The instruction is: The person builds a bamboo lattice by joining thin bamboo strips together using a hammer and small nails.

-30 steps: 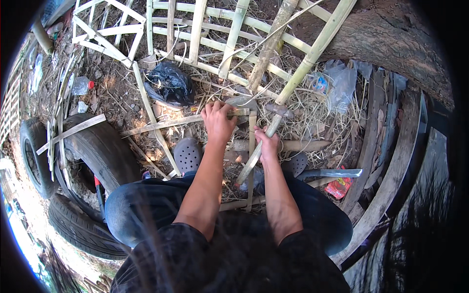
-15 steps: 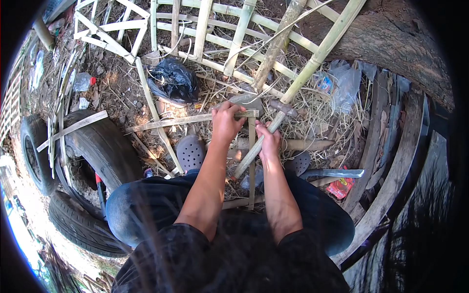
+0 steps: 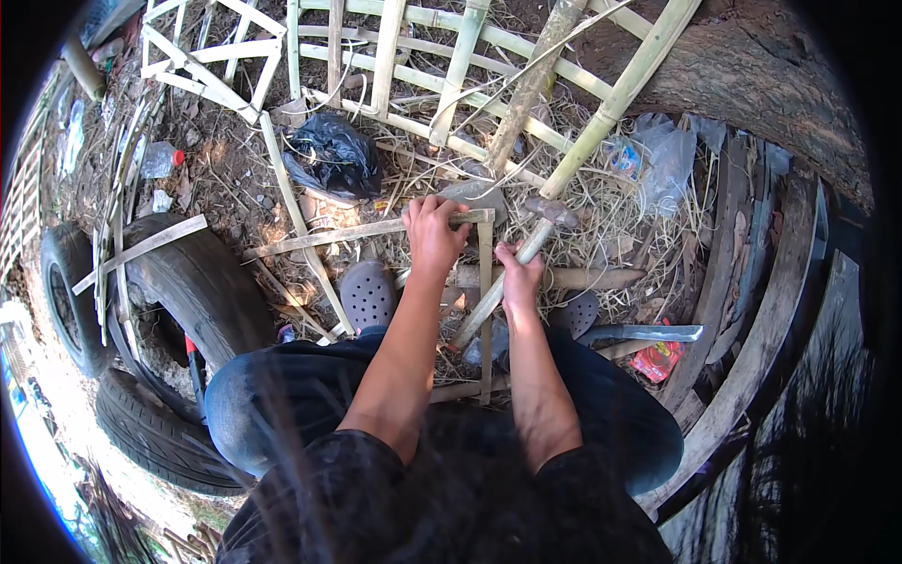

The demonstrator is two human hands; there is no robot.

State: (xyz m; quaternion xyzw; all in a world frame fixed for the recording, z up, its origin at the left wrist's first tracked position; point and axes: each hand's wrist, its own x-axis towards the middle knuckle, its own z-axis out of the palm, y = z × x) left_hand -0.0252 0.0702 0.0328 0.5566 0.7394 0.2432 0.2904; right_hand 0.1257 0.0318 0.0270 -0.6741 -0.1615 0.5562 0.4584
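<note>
Gripping a hammer [image 3: 535,241] by its wooden handle, the right hand [image 3: 521,279] has edged away from the lengthwise bamboo slat [image 3: 486,254], leaving a wider gap between hammer head and slat corner. The left hand [image 3: 434,238] stays curled over the crosswise bamboo slat [image 3: 366,231] near that corner; whether its fingertips also pinch something small is hard to tell

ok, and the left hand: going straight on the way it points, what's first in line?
For the left hand, probably the flat grey slab just beyond its knuckles. Depth is unclear; if it passed above that, the bamboo lattice looks next.
</note>
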